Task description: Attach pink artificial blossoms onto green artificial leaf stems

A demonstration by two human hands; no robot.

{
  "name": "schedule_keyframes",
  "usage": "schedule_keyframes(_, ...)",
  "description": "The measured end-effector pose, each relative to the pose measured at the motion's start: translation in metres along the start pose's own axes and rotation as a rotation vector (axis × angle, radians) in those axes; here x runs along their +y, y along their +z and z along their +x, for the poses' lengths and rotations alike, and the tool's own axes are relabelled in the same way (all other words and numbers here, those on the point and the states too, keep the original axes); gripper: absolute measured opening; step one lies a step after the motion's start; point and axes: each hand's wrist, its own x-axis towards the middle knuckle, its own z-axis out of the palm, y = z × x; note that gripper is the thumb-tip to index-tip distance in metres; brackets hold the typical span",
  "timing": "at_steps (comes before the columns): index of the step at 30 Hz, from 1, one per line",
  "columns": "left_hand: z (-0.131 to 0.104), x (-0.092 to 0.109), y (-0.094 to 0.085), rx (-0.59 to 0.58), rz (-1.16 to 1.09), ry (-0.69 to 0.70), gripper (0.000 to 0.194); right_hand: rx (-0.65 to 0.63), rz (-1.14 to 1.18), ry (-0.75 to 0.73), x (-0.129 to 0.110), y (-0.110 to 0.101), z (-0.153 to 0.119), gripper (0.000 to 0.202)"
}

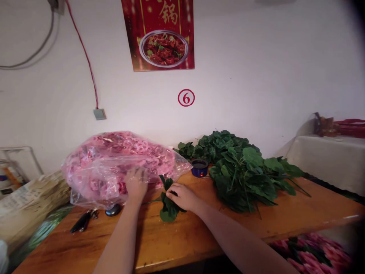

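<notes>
A clear plastic bag (99,167) full of pink flowers lies on the left of the wooden table (171,243). My left hand (137,182) is at the bag's right front, its fingers at the opening among plastic and petals; what they grip, if anything, is hidden. Near the table's middle, my right hand (180,196) is closed on a small bunch of green leaves (169,214), with a thin stem pointing left. A large pile of green leaves (242,175) rests to the right of my right hand.
A small blue round device (199,168) with a red light stands between bag and leaf pile. Black-handled keys (82,221) and a dark round object (113,209) lie front left. More pink flowers (316,253) are below the table's right edge.
</notes>
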Motion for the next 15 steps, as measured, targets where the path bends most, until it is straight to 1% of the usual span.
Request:
schedule_keyframes(2, -0.001, -0.002, 0.005, 0.009, 0.083, 0.040, 0.024, 0.001, 0.000, -0.001, 0.000, 0.000, -0.001, 0.021)
schedule_keyframes(4, -0.005, -0.008, 0.013, -0.048, 0.162, 0.025, 0.027, -0.002, -0.002, -0.001, -0.001, 0.000, -0.001, 0.021)
schedule_keyframes(5, -0.007, -0.012, 0.018, -0.104, 0.200, -0.020, 0.030, -0.004, -0.005, -0.001, -0.002, 0.000, -0.002, 0.021)
schedule_keyframes(6, -0.010, -0.016, 0.022, -0.187, 0.231, -0.081, 0.030, -0.008, -0.010, -0.002, -0.002, -0.001, -0.002, 0.021)
schedule_keyframes(8, -0.014, -0.023, 0.027, -0.358, 0.264, -0.179, 0.025, -0.015, -0.023, -0.005, -0.004, -0.002, -0.002, 0.021)
schedule_keyframes(9, -0.015, -0.025, 0.028, -0.417, 0.271, -0.207, 0.024, -0.015, -0.028, -0.005, -0.005, -0.003, -0.002, 0.021)
schedule_keyframes(10, -0.015, -0.027, 0.028, -0.443, 0.272, -0.219, 0.024, -0.017, -0.031, -0.005, -0.006, -0.003, -0.002, 0.021)
schedule_keyframes(11, -0.014, -0.027, 0.027, -0.433, 0.260, -0.214, 0.025, -0.016, -0.029, -0.002, -0.007, -0.004, -0.002, 0.020)
schedule_keyframes(12, -0.013, -0.025, 0.024, -0.392, 0.230, -0.190, 0.024, -0.013, -0.021, 0.002, -0.008, -0.005, -0.002, 0.020)
schedule_keyframes(13, -0.011, -0.023, 0.020, -0.331, 0.180, -0.147, 0.024, -0.004, -0.008, 0.008, -0.009, -0.006, -0.002, 0.020)
schedule_keyframes(15, -0.006, -0.014, 0.012, -0.171, 0.017, -0.030, 0.023, 0.034, 0.028, 0.026, -0.011, -0.008, -0.001, 0.019)
